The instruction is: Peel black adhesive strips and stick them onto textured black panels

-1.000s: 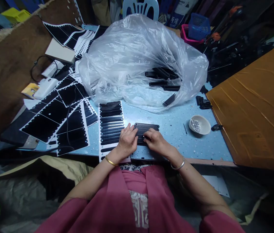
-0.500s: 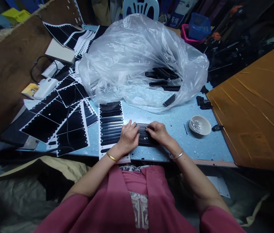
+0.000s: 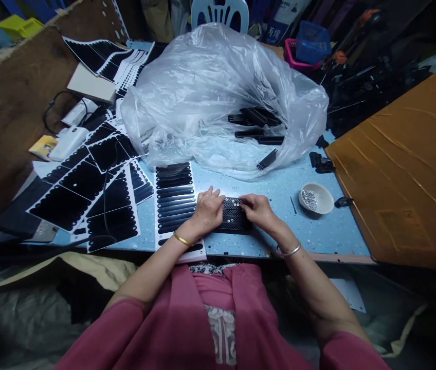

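A black perforated plate (image 3: pixel 236 218) with several small silver rings on it lies near the front edge of the blue speckled table (image 3: pixel 268 241). At its left end rests my left hand (image 3: pixel 207 209), fingers closed against the plate's edge. My right hand (image 3: pixel 258 209) pinches at the plate's upper right corner; whatever is between thumb and forefinger is too small to make out. Left of the plate is a white sheet with black strips (image 3: pixel 175 198), partly under my left forearm. To the right stands a white bowl (image 3: pixel 324 199) of small silver rings.
A large clear plastic bag (image 3: pixel 202 77) with black parts (image 3: pixel 258 117) fills the table's back. Black-and-white sheets (image 3: pixel 83 177) pile up at the left beside a wooden board (image 3: pixel 5 103). An orange-brown panel (image 3: pixel 406 180) borders the right, near small black clips (image 3: pixel 322 162).
My right hand has shifted slightly right, to the plate's upper right corner. More of the plate and its silver rings shows between my hands. The whole view has moved slightly.
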### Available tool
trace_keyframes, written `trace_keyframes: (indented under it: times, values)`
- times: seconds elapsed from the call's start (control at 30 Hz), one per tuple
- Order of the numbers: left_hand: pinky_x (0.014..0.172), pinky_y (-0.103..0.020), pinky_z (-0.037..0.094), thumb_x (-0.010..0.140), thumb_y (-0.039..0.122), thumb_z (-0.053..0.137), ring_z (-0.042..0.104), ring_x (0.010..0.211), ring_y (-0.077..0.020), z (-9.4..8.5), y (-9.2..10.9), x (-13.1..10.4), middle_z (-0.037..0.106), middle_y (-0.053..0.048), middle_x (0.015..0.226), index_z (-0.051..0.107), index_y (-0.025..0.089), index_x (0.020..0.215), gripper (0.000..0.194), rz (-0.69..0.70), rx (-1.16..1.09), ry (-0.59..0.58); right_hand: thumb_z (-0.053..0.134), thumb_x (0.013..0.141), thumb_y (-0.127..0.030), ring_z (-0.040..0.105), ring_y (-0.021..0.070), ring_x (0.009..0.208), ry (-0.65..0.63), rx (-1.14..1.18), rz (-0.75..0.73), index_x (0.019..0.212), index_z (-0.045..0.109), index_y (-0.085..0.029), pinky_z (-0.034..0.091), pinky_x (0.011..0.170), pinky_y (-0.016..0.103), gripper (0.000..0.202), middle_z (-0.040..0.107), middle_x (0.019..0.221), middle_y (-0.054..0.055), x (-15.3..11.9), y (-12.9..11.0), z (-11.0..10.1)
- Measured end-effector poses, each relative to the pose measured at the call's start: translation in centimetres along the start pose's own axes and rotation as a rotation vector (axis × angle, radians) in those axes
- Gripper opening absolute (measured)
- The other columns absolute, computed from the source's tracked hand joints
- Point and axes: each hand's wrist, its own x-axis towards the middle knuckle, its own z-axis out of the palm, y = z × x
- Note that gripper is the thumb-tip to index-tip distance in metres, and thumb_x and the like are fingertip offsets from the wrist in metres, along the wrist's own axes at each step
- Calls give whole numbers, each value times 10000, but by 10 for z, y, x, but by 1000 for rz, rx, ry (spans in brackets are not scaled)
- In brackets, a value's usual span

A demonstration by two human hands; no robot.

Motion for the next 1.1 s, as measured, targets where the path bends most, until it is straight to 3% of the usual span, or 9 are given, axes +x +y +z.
trace_keyframes:
  times: [0.23,0.4,0.6,0.77,0.97,1.1]
  values:
    - [905,-523,425,812,104,501,480,1273,-388,-1,3,7,628,-133,1241,694,182,1063,326,32,43,-36,528,835,-169,669,191,773,88,-103,-54,946,750,-163,501,736,294,248,734,841,81,-9,3,-15]
    - [943,-563,384,749,52,514,450,1293,-432,0,0,2,597,-152,1297,701,152,1003,331,93,130,-23,459,870,-149,616,184,669,-16,-369,-107,1114,732,-199,439,641,278,370,681,774,82,-17,-6,-13]
    - [969,-572,369,750,42,499,438,1309,-427,-1,-2,-2,597,-190,1273,670,136,1108,408,123,152,-10,448,855,-102,569,186,660,-128,-567,-189,1240,669,-181,382,616,282,451,648,771,99,-25,-16,-13]
    - [978,-600,352,767,40,482,415,1326,-425,0,-2,-3,581,-201,1301,637,140,1204,475,140,112,-23,439,845,-79,544,183,654,-120,-547,-233,1246,663,-164,383,623,282,467,627,755,97,-25,-9,-16]
    - [983,-615,359,761,33,486,424,1317,-414,2,-2,-4,592,-190,1289,606,156,1265,532,149,92,-64,399,861,-80,533,161,661,-19,-389,-246,1203,679,-182,409,634,257,454,610,737,60,-23,5,-13]
    - [979,-608,371,759,29,483,428,1312,-422,1,-1,-4,589,-208,1286,610,132,1259,527,145,115,-75,397,851,-70,540,167,656,-24,-441,-236,1232,665,-176,400,634,265,477,618,737,68,-23,4,-13]
